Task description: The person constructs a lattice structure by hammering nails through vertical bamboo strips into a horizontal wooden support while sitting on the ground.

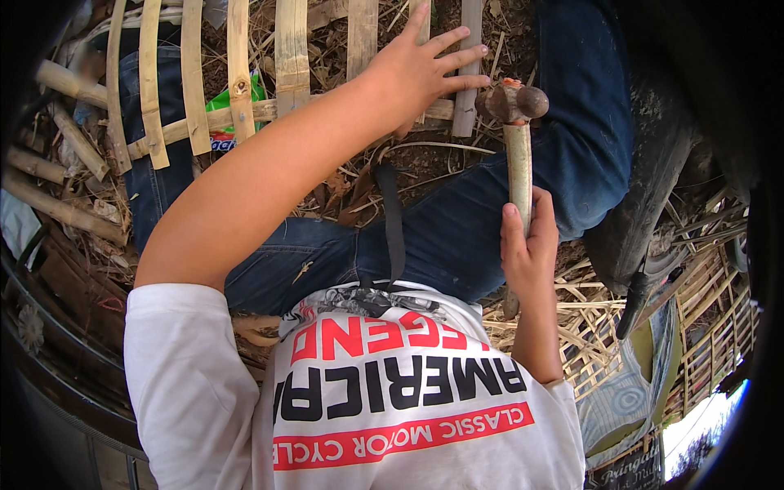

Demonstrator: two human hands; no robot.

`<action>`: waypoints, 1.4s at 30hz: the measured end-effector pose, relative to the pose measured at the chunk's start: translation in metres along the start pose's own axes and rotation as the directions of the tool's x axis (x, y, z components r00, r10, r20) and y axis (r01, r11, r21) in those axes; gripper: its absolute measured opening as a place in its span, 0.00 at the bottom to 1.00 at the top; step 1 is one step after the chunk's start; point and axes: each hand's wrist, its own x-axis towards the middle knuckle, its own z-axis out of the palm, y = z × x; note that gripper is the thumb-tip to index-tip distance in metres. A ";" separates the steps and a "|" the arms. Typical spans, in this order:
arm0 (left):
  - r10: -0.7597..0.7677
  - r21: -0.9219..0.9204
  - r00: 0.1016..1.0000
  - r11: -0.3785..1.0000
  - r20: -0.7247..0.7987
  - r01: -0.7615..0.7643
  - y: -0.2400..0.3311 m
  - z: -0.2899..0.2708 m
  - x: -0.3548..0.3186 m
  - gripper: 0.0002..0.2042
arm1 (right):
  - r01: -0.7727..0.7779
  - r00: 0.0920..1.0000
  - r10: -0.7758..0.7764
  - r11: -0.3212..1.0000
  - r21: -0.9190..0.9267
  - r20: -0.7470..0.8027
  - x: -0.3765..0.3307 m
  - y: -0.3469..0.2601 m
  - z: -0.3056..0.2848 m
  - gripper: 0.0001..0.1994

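My right hand [532, 249] is closed around the wooden handle of a ball-peen hammer [518, 159]. The hammer stands roughly upright in the picture, its rusty head just right of my left fingertips. Stretched across from the left, my left hand [418, 72] has its fingers spread over the right end of a row of bamboo slats [291, 57]. Its fingers lie over or beside a greyish slat [468, 106]; whether they press on it I cannot tell. Beneath the slats runs a bamboo crosspiece [214, 122], partly hidden by my left forearm.
My jeans-clad legs [457, 220] lie around the slats. Round bamboo poles [69, 214] sit at the left, and a green wrapper [233, 102] lies under the slats. A dark, thick log-like piece [641, 175] is at the right, above woven bamboo strips [584, 327] and a patterned cloth [625, 392].
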 end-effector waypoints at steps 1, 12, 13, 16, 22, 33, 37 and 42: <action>0.007 -0.009 1.000 1.000 0.021 -0.007 0.000 -0.003 0.002 0.48 | -0.009 1.000 0.009 1.000 0.003 0.008 0.002 0.000 0.002 0.14; 0.087 0.154 0.996 0.985 -0.020 -0.083 -0.004 -0.003 0.001 0.43 | -0.084 0.996 0.088 0.956 0.282 -0.001 0.005 -0.001 0.003 0.13; 0.084 0.228 0.996 0.971 -0.034 -0.074 -0.002 0.000 0.002 0.48 | -0.097 0.995 0.098 0.944 0.317 0.015 0.005 -0.003 0.003 0.13; 0.066 0.236 0.998 0.969 0.018 -0.068 0.001 0.003 0.004 0.59 | -0.048 0.999 0.048 0.948 0.315 0.008 0.006 0.007 0.002 0.13; 0.074 0.148 0.994 0.985 0.084 -0.086 0.001 -0.004 0.004 0.58 | -0.007 0.999 -0.001 0.982 0.188 0.041 0.007 0.011 0.002 0.14; 0.089 0.152 0.996 0.984 0.020 -0.091 -0.002 0.003 0.002 0.49 | 0.103 0.995 -0.104 0.992 0.078 0.008 -0.014 -0.019 -0.013 0.16; 0.078 0.180 0.997 0.981 0.005 -0.078 -0.001 0.005 0.001 0.52 | 0.192 0.981 -0.192 0.978 -0.085 0.003 -0.005 -0.021 -0.006 0.15; 0.020 0.299 0.996 0.953 0.085 -0.045 0.006 0.004 0.002 0.62 | 0.180 0.984 -0.180 0.980 -0.081 0.009 -0.013 -0.029 -0.016 0.15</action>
